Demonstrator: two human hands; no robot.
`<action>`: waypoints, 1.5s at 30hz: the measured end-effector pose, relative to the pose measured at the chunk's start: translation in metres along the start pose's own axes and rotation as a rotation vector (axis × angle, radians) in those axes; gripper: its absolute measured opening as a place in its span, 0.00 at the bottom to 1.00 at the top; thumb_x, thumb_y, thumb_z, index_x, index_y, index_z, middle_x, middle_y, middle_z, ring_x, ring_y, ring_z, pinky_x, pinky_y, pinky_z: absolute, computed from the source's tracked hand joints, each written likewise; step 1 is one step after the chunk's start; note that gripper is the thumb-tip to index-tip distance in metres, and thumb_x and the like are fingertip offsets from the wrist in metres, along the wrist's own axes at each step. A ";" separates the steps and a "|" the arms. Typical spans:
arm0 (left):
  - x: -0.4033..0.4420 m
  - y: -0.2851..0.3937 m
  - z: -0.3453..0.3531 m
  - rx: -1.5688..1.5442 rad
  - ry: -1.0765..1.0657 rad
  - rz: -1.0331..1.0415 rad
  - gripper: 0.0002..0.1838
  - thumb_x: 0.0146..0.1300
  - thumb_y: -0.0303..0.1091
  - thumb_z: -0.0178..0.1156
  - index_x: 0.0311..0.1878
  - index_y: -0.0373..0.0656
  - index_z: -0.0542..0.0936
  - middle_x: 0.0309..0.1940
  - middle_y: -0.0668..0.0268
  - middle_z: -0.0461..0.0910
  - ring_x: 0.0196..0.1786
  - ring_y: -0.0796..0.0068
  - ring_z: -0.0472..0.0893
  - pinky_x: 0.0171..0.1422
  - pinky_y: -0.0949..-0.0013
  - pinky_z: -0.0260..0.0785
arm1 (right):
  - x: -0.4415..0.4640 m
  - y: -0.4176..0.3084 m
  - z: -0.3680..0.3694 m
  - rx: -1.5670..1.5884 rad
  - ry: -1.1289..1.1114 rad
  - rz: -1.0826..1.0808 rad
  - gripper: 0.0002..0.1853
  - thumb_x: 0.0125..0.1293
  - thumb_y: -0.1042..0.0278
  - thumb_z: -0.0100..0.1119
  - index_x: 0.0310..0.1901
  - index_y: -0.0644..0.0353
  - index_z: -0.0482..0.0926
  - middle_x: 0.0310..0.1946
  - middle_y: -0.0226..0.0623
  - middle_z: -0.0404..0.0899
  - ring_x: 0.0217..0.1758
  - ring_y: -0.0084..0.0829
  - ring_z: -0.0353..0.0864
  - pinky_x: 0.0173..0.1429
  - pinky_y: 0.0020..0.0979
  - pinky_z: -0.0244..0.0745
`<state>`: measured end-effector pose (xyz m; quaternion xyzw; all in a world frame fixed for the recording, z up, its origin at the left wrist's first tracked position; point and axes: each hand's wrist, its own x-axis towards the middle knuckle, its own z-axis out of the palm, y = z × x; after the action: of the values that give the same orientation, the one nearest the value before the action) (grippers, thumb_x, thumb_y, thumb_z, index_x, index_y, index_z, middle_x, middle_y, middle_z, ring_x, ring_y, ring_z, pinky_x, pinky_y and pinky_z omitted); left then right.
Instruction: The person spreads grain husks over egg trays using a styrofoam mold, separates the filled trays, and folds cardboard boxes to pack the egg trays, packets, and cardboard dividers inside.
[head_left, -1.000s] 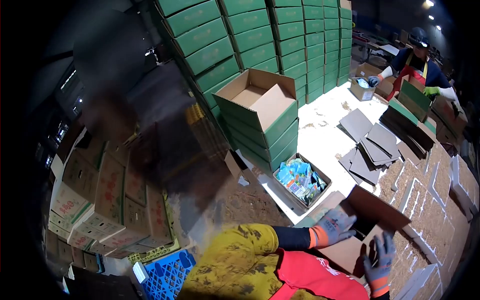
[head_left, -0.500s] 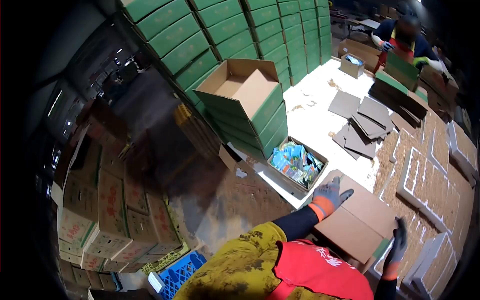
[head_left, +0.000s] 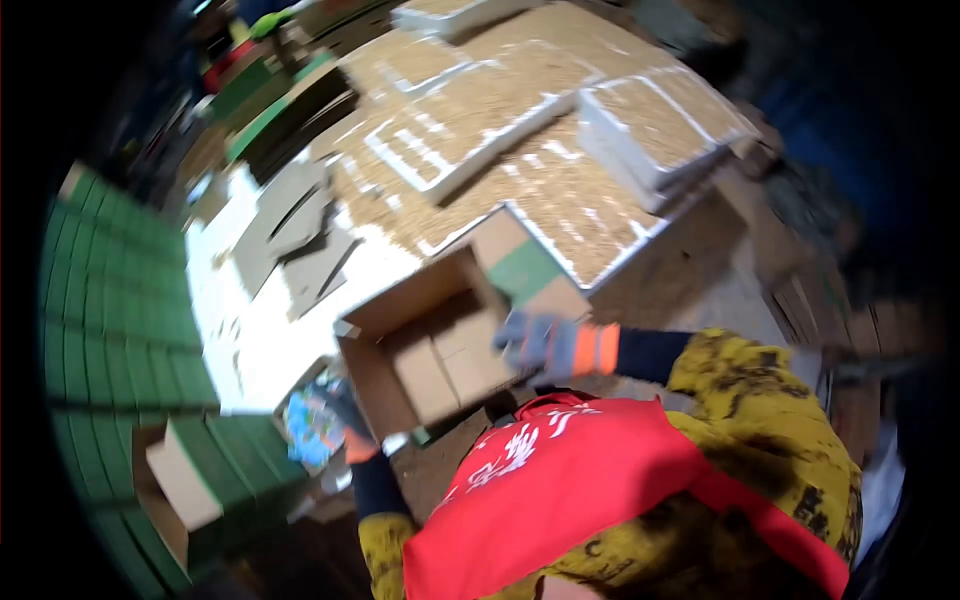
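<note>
An open cardboard box (head_left: 437, 363) with its inside facing up stands at the front of the table; a green band marks its outer flap. My right hand (head_left: 548, 345), in a grey glove with an orange cuff, lies over the box's right rim, fingers bent inward around the edge, somewhat blurred. To the left, my left hand (head_left: 343, 410), gloved alike, is over a small carton of blue packets (head_left: 311, 428). Motion smears its fingers, so whether they hold a packet cannot be made out.
Flat grey cardboard sheets (head_left: 285, 225) lie on the white tabletop (head_left: 225, 335). White-edged trays filled with brown grainy material (head_left: 480, 120) spread beyond. Green boxes (head_left: 125, 300) are stacked at left, one open box (head_left: 185, 475) nearby. Another person's bright sleeve (head_left: 270, 24) shows at top left.
My view has swung to the right. The cardboard box, which showed a closed face under my hands, now shows its open inside. My left hand has moved off it to the packets.
</note>
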<state>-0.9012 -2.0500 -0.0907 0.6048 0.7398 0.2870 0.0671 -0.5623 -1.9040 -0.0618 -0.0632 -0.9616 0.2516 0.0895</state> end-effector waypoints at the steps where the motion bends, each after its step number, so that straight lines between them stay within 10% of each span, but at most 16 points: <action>1: -0.003 -0.008 -0.001 0.002 -0.017 0.037 0.26 0.67 0.35 0.49 0.67 0.39 0.65 0.63 0.53 0.67 0.65 0.58 0.67 0.69 0.59 0.59 | -0.006 -0.011 0.009 0.052 0.016 -0.082 0.19 0.44 0.57 0.70 0.38 0.53 0.79 0.57 0.39 0.71 0.53 0.48 0.69 0.55 0.44 0.71; 5: -0.015 -0.034 0.003 -0.109 -0.209 -0.114 0.25 0.66 0.25 0.49 0.68 0.41 0.65 0.68 0.54 0.63 0.67 0.59 0.66 0.72 0.60 0.58 | -0.037 -0.028 -0.018 0.650 0.316 0.190 0.30 0.57 0.60 0.68 0.62 0.49 0.72 0.62 0.38 0.70 0.62 0.37 0.70 0.67 0.41 0.65; 8: -0.023 -0.028 0.015 0.017 -0.034 -0.175 0.21 0.67 0.26 0.46 0.63 0.36 0.68 0.60 0.51 0.70 0.63 0.55 0.69 0.68 0.60 0.62 | -0.101 0.085 -0.025 1.362 1.373 0.636 0.23 0.65 0.63 0.59 0.60 0.58 0.69 0.50 0.38 0.76 0.50 0.33 0.77 0.54 0.40 0.74; 12: -0.015 -0.013 0.019 0.140 -0.097 -0.262 0.21 0.68 0.25 0.46 0.64 0.39 0.68 0.60 0.50 0.71 0.60 0.54 0.73 0.62 0.61 0.66 | -0.164 0.191 -0.108 0.948 1.890 0.945 0.19 0.61 0.55 0.66 0.46 0.60 0.76 0.44 0.40 0.78 0.47 0.31 0.78 0.43 0.39 0.77; 15: -0.017 -0.019 0.016 0.207 -0.102 -0.280 0.20 0.68 0.26 0.46 0.63 0.40 0.69 0.58 0.50 0.72 0.59 0.53 0.73 0.62 0.61 0.66 | -0.176 0.247 -0.137 0.835 1.270 1.496 0.21 0.54 0.55 0.72 0.30 0.67 0.76 0.21 0.37 0.78 0.20 0.31 0.76 0.28 0.38 0.74; 18: -0.023 -0.036 0.018 0.240 -0.044 -0.248 0.20 0.68 0.27 0.45 0.63 0.42 0.70 0.58 0.49 0.72 0.59 0.52 0.73 0.62 0.61 0.66 | -0.191 0.259 -0.127 0.820 1.590 1.060 0.17 0.51 0.63 0.74 0.25 0.64 0.74 0.19 0.36 0.76 0.14 0.31 0.72 0.22 0.34 0.70; 22: -0.037 -0.067 0.029 0.200 -0.034 -0.327 0.20 0.68 0.27 0.46 0.62 0.44 0.71 0.59 0.49 0.71 0.60 0.51 0.72 0.62 0.59 0.66 | -0.229 0.243 -0.124 0.792 1.554 1.043 0.25 0.52 0.71 0.71 0.50 0.73 0.74 0.33 0.39 0.81 0.31 0.30 0.80 0.36 0.28 0.78; 26: -0.030 -0.055 0.032 0.260 -0.057 -0.321 0.19 0.68 0.27 0.47 0.61 0.43 0.72 0.61 0.48 0.69 0.60 0.51 0.72 0.62 0.59 0.65 | -0.256 0.245 -0.110 0.720 1.472 1.194 0.33 0.60 0.70 0.65 0.66 0.61 0.63 0.58 0.34 0.74 0.58 0.29 0.74 0.53 0.33 0.74; 32: -0.012 -0.036 0.028 0.097 -0.036 -0.419 0.23 0.63 0.27 0.53 0.63 0.44 0.70 0.61 0.45 0.68 0.57 0.44 0.73 0.61 0.54 0.66 | -0.231 0.219 -0.117 0.813 1.441 0.978 0.29 0.60 0.63 0.67 0.61 0.64 0.70 0.56 0.35 0.76 0.59 0.29 0.71 0.60 0.29 0.66; 36: -0.019 -0.037 0.034 0.678 0.043 -0.149 0.16 0.71 0.33 0.49 0.60 0.47 0.74 0.49 0.51 0.77 0.49 0.56 0.76 0.51 0.61 0.69 | -0.182 0.137 -0.142 1.076 1.384 0.839 0.26 0.65 0.67 0.59 0.63 0.64 0.68 0.55 0.36 0.75 0.57 0.28 0.74 0.61 0.29 0.68; 38: 0.006 -0.008 0.023 0.287 -0.132 -0.553 0.19 0.70 0.33 0.51 0.62 0.40 0.70 0.59 0.46 0.70 0.55 0.49 0.74 0.59 0.58 0.67 | -0.162 0.118 -0.134 1.105 1.225 0.724 0.24 0.67 0.66 0.54 0.63 0.64 0.67 0.56 0.37 0.74 0.59 0.29 0.74 0.62 0.29 0.68; 40: 0.001 -0.035 0.048 -0.162 0.220 -0.453 0.19 0.70 0.36 0.51 0.61 0.38 0.71 0.59 0.45 0.71 0.57 0.49 0.74 0.61 0.59 0.66 | -0.132 0.090 -0.123 0.854 1.043 0.643 0.22 0.68 0.68 0.51 0.61 0.69 0.69 0.58 0.41 0.73 0.60 0.31 0.73 0.63 0.29 0.68; 45: -0.008 -0.034 0.046 -0.275 0.184 -0.306 0.21 0.72 0.32 0.45 0.65 0.34 0.66 0.65 0.53 0.67 0.65 0.62 0.69 0.68 0.66 0.60 | -0.024 0.016 -0.126 0.507 0.660 0.544 0.24 0.63 0.73 0.57 0.62 0.66 0.70 0.62 0.46 0.70 0.61 0.33 0.72 0.62 0.32 0.68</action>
<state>-0.9072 -2.0445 -0.1478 0.4420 0.7799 0.4254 0.1240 -0.5114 -1.8346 0.0352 -0.3642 -0.7392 0.4583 0.3329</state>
